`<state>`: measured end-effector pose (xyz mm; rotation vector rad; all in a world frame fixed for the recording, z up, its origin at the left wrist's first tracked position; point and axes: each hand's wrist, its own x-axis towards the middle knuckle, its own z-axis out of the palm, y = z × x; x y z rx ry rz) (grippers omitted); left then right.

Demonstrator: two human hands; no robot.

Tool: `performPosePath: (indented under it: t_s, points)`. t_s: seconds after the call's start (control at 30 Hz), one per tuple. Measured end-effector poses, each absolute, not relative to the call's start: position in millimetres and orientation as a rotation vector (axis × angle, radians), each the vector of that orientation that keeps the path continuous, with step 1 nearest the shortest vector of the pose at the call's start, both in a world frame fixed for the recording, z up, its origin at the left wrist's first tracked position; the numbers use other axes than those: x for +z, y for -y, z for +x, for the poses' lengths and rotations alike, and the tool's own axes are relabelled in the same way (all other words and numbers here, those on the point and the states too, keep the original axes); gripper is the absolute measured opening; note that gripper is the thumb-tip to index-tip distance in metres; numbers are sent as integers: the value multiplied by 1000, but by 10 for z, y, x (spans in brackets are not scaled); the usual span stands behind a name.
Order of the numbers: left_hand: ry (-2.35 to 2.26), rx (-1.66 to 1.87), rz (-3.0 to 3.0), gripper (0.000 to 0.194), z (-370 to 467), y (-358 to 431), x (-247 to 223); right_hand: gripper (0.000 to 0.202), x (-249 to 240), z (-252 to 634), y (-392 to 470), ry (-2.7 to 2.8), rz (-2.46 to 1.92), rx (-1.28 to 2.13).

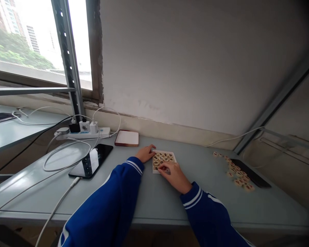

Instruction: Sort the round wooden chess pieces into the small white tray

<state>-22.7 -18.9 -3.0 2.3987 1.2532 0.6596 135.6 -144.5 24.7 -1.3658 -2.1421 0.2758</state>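
Blue sleeves point(208, 216) (phone point(99, 156) nearby); right hand point(175, 175) partly hides discs point(166, 154).

left hand point(145, 154) flat, right hand point(175, 175) bent with fingers point(160, 168) curled.

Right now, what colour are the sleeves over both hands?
Blue sleeves, with white stripes at the cuffs; the head view shows it best.

1 head-worn view, forward and down across a nearby table point(159, 202) toward a wall point(182, 68)
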Motion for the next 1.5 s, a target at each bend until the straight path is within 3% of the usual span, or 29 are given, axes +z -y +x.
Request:
performPosePath:
  t_s: [0.4, 0.63, 0.77, 0.97, 1.27, 1.5]
  points:
    - [-1211, 684, 2393, 43, -232, 121, -63, 23, 457, 1694, 1561, 2158, -1503, -52]
    - [-1232, 663, 2371, 44, -220, 154, -12, 30, 393, 3329, 1601, 1390, -2416, -589]
    - [-1254, 642, 2378, 41, -211, 166, 19, 43, 149, 4010, 1640, 1157, -2782, -429]
    - [-1249, 617, 2395, 35, -214, 176, 34, 41, 50, 3992, 1489, 1429, -2698, -668]
    - [-1256, 616, 2434, 32, -210, 177, 42, 45, 0, 3770, 1217, 1546, -2649, -512]
    - [-1293, 605, 2436, 32, -199, 171, 35, 31, 19, 3575, 1020, 1628, -2492, -494]
